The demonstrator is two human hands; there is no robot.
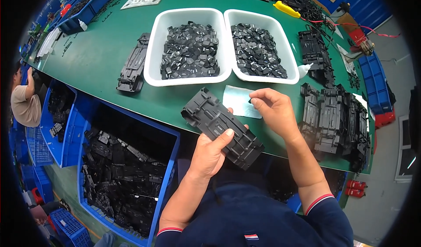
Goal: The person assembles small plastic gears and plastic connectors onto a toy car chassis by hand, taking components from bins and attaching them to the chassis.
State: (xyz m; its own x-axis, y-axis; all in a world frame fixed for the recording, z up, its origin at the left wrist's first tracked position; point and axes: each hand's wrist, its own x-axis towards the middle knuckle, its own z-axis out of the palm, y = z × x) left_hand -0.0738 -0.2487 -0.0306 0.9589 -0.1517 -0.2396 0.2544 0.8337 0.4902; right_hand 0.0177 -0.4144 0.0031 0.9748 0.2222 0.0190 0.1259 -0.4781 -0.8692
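Note:
A long black moulded plastic part (221,126) rests tilted in my left hand (209,154), the thumb pressed on its top face and the fingers wrapped beneath. Just right of it, my right hand (276,113) pinches a small black piece (251,101) between thumb and fingertips, above a pale silvery sheet (234,98) lying on the green table. Beyond my hands stand two white tubs, the left tub (151,67) and the right tub (291,49), both filled with small black pieces. Another long black part (133,65) lies against the left tub's outer side.
More long black parts (331,119) stand in a row at the right. A small white bottle (303,70) lies by the right tub, a yellow-handled tool (287,9) farther back. Below the table's left edge, a blue bin (163,194) holds many black parts. A person (27,100) sits far left.

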